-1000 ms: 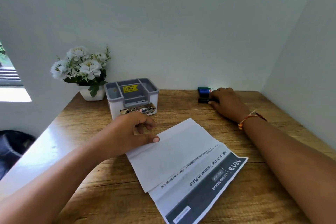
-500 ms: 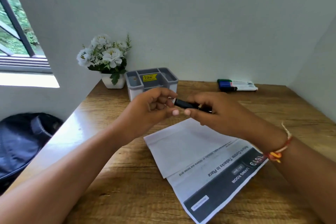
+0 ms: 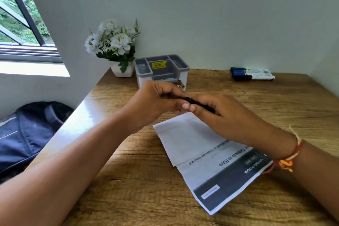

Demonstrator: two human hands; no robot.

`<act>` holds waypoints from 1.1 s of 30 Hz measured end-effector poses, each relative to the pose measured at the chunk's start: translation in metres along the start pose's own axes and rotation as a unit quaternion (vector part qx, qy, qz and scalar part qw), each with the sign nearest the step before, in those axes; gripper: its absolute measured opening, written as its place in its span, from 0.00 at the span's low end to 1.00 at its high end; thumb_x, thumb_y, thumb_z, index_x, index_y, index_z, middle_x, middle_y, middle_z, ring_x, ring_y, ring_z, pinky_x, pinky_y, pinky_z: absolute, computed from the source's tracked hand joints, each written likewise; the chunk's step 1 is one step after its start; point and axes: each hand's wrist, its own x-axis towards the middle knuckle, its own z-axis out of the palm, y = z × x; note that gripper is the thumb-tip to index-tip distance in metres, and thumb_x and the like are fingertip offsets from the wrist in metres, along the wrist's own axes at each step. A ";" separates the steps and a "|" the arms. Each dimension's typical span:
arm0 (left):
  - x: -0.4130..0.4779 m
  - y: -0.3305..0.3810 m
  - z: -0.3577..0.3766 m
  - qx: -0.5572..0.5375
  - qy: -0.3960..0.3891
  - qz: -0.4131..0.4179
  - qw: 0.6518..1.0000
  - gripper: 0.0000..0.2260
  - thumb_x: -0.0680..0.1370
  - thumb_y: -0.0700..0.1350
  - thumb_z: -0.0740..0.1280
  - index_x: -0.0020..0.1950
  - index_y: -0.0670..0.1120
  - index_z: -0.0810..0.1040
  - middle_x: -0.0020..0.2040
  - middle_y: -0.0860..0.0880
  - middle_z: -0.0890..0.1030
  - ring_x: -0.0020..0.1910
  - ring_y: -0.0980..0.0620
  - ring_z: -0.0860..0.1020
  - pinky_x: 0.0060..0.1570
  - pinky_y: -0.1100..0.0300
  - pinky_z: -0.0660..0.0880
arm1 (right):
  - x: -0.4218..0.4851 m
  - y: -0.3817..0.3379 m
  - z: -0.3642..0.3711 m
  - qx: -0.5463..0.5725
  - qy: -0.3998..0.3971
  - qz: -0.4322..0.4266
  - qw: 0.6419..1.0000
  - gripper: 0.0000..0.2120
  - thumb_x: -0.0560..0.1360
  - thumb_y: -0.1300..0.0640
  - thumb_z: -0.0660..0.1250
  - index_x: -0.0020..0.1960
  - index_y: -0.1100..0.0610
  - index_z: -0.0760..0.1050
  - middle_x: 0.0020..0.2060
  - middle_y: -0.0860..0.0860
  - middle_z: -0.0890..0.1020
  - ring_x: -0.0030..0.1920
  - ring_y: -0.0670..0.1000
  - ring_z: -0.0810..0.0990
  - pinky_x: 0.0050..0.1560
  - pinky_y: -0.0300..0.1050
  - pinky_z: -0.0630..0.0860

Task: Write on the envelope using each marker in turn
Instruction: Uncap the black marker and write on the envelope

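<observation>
A black marker (image 3: 197, 103) is held level above the desk between both hands. My left hand (image 3: 156, 102) grips its left end, and my right hand (image 3: 225, 117) wraps around its body; most of the marker is hidden by my fingers. Below my hands lies the white envelope (image 3: 181, 139) on a printed sheet (image 3: 231, 176) with a dark band. Three more markers (image 3: 251, 74), with green, blue and black caps, lie side by side at the back right of the desk.
A grey compartment organizer (image 3: 161, 71) stands at the back of the wooden desk (image 3: 146, 189), with a white flower pot (image 3: 121, 55) to its left. A dark bag (image 3: 25, 137) sits on the floor at left, below a window. Walls close the back and right.
My right hand brought a black marker from the back of the desk to above the envelope. My left hand lifted off the envelope and took the marker's other end. The view shifted.
</observation>
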 end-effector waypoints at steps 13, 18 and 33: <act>0.001 0.003 -0.009 -0.001 -0.017 -0.013 1.000 0.06 0.76 0.36 0.70 0.52 0.40 0.81 0.47 0.45 0.86 0.47 0.52 0.84 0.48 0.61 0.80 | 0.000 -0.010 -0.007 0.162 -0.059 0.086 0.981 0.13 0.84 0.52 0.60 0.50 0.34 0.77 0.34 0.42 0.83 0.30 0.38 0.74 0.33 0.36 0.72; 0.002 0.009 -0.021 -0.148 0.017 -0.075 0.986 0.05 0.82 0.39 0.64 0.56 0.40 0.75 0.54 0.37 0.84 0.55 0.42 0.84 0.52 0.54 0.82 | -0.008 -0.007 -0.020 0.280 -0.033 0.171 0.944 0.09 0.84 0.56 0.62 0.60 0.44 0.71 0.47 0.48 0.90 0.38 0.41 0.82 0.42 0.41 0.79; -0.001 0.010 -0.046 0.294 -0.112 -0.152 0.937 0.03 0.78 0.48 0.71 0.50 0.51 0.83 0.31 0.58 0.72 0.30 0.60 0.68 0.32 0.64 0.65 | -0.009 -0.011 -0.005 0.534 0.022 0.197 0.822 0.05 0.79 0.55 0.66 0.50 0.56 0.79 0.44 0.58 0.90 0.45 0.53 0.90 0.42 0.43 0.86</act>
